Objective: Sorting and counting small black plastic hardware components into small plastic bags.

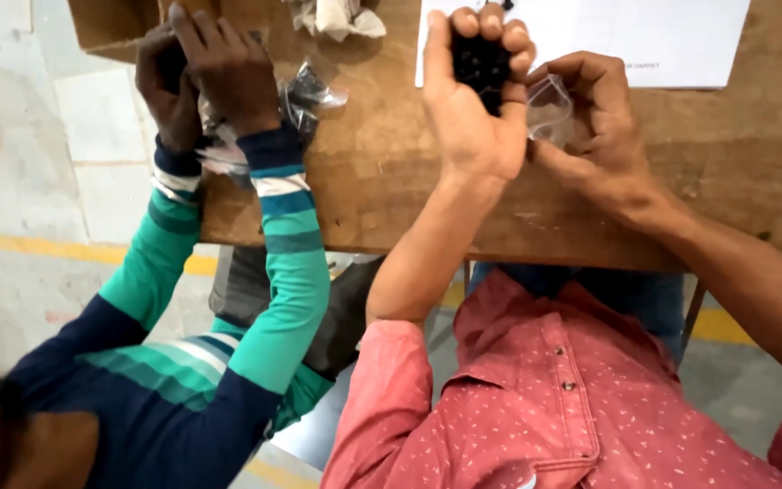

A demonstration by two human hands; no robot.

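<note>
Wooden table [391,190]: left hand [472,100] cupped around black bits [480,63]; right hand [595,118] pinching clear bag [549,109] (crumpled).

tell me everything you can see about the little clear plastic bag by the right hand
The clear plastic bag is small, thin and see-through, with glossy creases. It looks empty, though its inside is hard to make out. It sits crumpled just above the wooden table, below the white paper sheet. The right hand pinches it at its right side, fingers curled over it. The left hand, cupping a clump of small black pieces, presses against its left edge.
</note>
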